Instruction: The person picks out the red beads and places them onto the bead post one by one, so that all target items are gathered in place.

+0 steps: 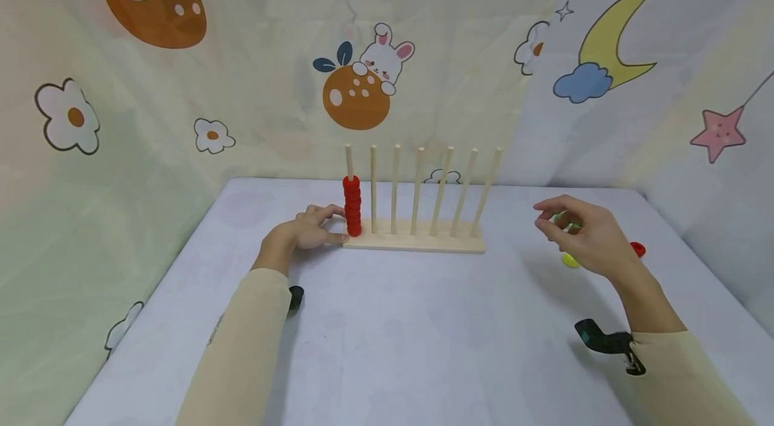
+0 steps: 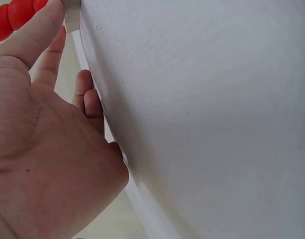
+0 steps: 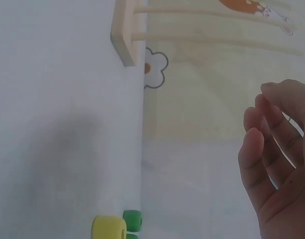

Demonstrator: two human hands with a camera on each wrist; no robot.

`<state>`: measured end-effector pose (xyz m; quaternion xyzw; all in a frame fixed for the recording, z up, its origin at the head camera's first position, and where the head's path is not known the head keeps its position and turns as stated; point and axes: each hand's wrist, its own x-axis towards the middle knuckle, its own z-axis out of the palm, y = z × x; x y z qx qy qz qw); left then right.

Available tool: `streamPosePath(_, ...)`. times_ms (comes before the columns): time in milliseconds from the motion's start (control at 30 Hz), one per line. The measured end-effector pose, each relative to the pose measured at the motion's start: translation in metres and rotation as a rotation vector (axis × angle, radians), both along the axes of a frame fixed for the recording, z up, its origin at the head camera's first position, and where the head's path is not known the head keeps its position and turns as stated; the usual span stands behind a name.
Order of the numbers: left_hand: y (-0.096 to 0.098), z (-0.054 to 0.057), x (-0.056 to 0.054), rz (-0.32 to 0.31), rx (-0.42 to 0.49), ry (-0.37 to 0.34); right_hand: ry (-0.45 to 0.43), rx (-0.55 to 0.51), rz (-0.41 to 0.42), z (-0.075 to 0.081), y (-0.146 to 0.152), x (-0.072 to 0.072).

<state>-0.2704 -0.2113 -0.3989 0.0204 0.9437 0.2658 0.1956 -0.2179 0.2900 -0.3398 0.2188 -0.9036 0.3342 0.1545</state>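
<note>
A wooden peg rack stands upright at the back of the table, with several thin pegs in a row. Red beads are stacked on its leftmost peg, most of the way up. My left hand holds the left end of the rack's base, thumb at the front corner and index finger behind. In the left wrist view, the thumb meets the base end beside the red beads. Off to the right, my right hand hovers over the table with loosely bent fingers and nothing between them.
Beneath and beside the right hand lie a yellow bead and a red bead. Green beads show near a yellow one in the right wrist view. A printed cloth hangs behind the white table.
</note>
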Motion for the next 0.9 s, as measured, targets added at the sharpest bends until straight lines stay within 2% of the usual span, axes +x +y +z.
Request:
streamPosePath(100, -0.003, -0.006, -0.003, 0.014, -0.002, -0.010, -0.023, -0.001, -0.025, -0.004, 0.007, 0.001)
streamPosePath(333, -0.005, -0.010, -0.004, 0.012, 0.008, -0.018, 0.005, 0.011, -0.025, -0.010, 0.026, -0.001)
streamPosePath(600, -0.003, -0.008, -0.005, 0.010, -0.003, -0.019, -0.010, 0.010, -0.113, -0.003, 0.058, -0.002)
streamPosePath(800, -0.001, -0.002, -0.003, -0.009, -0.014, -0.010, -0.013, 0.014, -0.149, -0.010, 0.076, -0.003)
streamPosePath(900, 0.001, 0.003, 0.000, -0.006, -0.013, -0.009, -0.009, 0.002, -0.141, -0.015, 0.080, -0.004)
